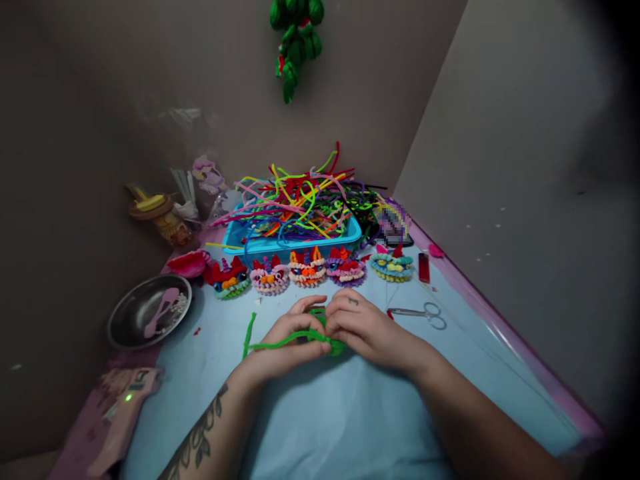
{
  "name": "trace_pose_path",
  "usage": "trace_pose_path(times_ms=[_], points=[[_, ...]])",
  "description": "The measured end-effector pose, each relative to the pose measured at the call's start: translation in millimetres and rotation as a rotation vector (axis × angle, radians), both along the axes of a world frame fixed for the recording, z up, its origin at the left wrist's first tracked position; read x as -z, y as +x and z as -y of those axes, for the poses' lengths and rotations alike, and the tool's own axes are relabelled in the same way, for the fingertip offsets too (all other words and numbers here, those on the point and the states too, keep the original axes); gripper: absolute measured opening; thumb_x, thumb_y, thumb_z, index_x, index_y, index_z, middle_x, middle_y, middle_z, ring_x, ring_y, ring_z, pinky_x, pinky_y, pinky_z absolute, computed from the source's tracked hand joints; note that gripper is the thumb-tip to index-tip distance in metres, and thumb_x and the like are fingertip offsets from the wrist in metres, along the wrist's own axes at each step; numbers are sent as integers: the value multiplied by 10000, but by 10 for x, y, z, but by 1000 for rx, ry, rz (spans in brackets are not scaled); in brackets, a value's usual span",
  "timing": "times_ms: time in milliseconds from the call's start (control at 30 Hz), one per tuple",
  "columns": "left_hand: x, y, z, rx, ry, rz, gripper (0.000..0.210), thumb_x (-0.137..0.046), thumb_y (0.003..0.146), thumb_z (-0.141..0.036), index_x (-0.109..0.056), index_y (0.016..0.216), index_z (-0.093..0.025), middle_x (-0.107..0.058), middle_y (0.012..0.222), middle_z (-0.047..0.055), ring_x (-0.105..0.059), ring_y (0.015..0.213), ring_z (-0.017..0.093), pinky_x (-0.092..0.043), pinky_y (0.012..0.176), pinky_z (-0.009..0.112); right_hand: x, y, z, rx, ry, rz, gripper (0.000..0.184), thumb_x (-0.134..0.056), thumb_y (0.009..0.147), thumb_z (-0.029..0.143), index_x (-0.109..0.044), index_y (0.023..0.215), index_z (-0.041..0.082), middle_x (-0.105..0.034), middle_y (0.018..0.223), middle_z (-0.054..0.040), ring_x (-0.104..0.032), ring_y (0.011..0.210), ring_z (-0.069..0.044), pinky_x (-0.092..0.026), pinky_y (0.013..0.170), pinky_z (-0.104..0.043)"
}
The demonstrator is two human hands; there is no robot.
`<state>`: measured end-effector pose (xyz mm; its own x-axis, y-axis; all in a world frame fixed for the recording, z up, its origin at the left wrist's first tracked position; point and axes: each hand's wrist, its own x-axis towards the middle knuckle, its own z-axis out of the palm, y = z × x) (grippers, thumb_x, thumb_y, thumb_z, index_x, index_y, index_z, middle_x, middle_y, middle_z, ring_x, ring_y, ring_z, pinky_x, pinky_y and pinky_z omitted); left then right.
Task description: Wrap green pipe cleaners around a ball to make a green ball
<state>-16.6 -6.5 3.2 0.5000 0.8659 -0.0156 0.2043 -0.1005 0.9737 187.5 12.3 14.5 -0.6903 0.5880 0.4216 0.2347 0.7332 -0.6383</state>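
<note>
Both hands meet at the middle of the table around a small green pipe-cleaner piece [338,348]. My left hand [295,333] is closed on it from the left, thumb and fingers pinching. A loose green pipe cleaner [273,345] runs from the piece across the left hand and bends at its far end. My right hand [357,327] has its fingers curled onto the piece from the right; the fingertips and most of the piece are hidden. Just beyond the hands stands a row of several colourful pipe-cleaner animal heads [307,268].
A blue tray [295,248] heaped with loose pipe cleaners stands at the back. Scissors [420,312] and a red lighter [424,268] lie right. At left are a metal bowl [120,327] with a pink spoon, a cup [167,220] and a pink device [127,407]. Green ornaments [295,47] hang above.
</note>
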Motion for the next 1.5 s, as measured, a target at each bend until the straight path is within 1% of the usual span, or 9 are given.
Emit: trace_pose_path(times_ms=[200, 400, 500, 567, 767, 1033, 1133, 1333, 1500], points=[[50, -16, -19, 31, -114, 132, 115, -742, 700, -259, -678, 749, -177, -478, 1329, 85, -460, 1252, 263, -359, 1039, 365, -11, -26, 14, -50, 0, 48, 147, -456, 878, 88, -547, 863, 201, -567, 889, -48, -486, 955, -185, -442, 836, -347], [91, -27, 1, -11, -298, 231, 166, -793, 629, -284, -697, 730, -194, -616, 1145, 51, -568, 1112, 254, -469, 930, 356, 66, -63, 81, 49, 299, 231, 142, -440, 893, 110, -572, 921, 154, -601, 969, -107, -465, 1005, -236, -398, 887, -414], [53, -35, 4, -53, -294, 225, 178, -801, 608, -293, -688, 704, -194, -600, 1191, 51, -569, 1111, 258, -476, 916, 357, 96, -74, 85, 99, 369, 216, 130, -468, 900, 137, -589, 937, 164, -618, 995, -99, -467, 1014, -243, -383, 881, -419], [3, -39, -6, -88, -226, 160, 156, -781, 632, -286, -678, 690, -184, -559, 1252, 72, -537, 1161, 268, -451, 947, 364, 95, -84, 68, 160, 280, 126, 133, -475, 888, 115, -593, 908, 173, -617, 940, -79, -488, 970, -222, -394, 859, -391], [-35, -19, -30, -157, 204, -180, 38, -684, 717, -202, -672, 732, -170, -477, 1283, 132, -470, 1233, 275, -396, 1005, 389, 93, -137, 22, 238, -276, -93, 143, -520, 867, 151, -612, 762, 181, -563, 898, -46, -548, 891, -165, -437, 802, -303], [175, 32, -14, -124, 592, -400, 82, -601, 786, -180, -674, 823, -170, -476, 1287, 160, -469, 1206, 293, -416, 975, 446, 230, -159, -38, 293, -557, -65, 107, -637, 729, 118, -626, 638, 173, -579, 826, -23, -576, 839, -167, -432, 798, -296], [145, 40, -21, -99, 611, -447, 92, -592, 799, -199, -682, 797, -185, -507, 1262, 151, -459, 1205, 300, -412, 973, 460, 250, -177, -29, 336, -542, -24, 123, -625, 701, 71, -640, 632, 172, -581, 846, -29, -573, 865, -176, -434, 803, -303], [146, 11, -26, -160, 479, -409, 84, -616, 777, -203, -694, 802, -187, -495, 1278, 135, -470, 1196, 292, -400, 991, 444, 283, -269, 30, 435, -325, -33, 134, -587, 722, 72, -622, 664, 188, -556, 879, -29, -528, 919, -195, -411, 836, -350], [147, 10, -27, -149, 356, -254, 81, -674, 733, -240, -700, 746, -165, -486, 1277, 129, -547, 1110, 265, -448, 937, 373, 304, -266, -13, 473, -444, -195, 130, -522, 796, 140, -565, 679, 178, -538, 830, -16, -544, 823, -163, -435, 735, -292]])
